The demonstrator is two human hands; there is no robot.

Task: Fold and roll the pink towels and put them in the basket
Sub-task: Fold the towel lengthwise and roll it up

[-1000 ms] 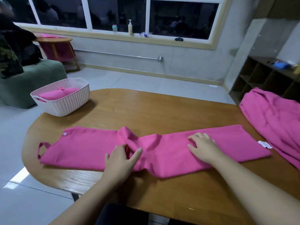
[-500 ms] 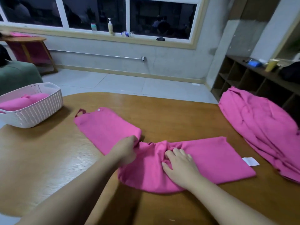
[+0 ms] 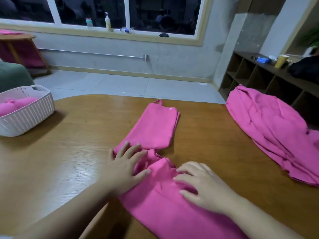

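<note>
The near end of the long folded pink towel (image 3: 172,209) is being cut off by the bottom edge, and its bunched middle is being partly hidden under the left hand (image 3: 126,167) and right hand (image 3: 201,186). The crumpled heap of pink cloth (image 3: 269,130) and the white woven plastic basket (image 3: 25,114) are being clipped by the right and left edges. The small bottles on the window sill (image 3: 107,21) are being rendered too small for labels to be read.

Pressing flat on the pink towel (image 3: 155,133) with left hand (image 3: 125,167) and right hand (image 3: 201,184), basket (image 3: 25,116) sitting far left of towel, towel pile (image 3: 274,131) lying right.
</note>
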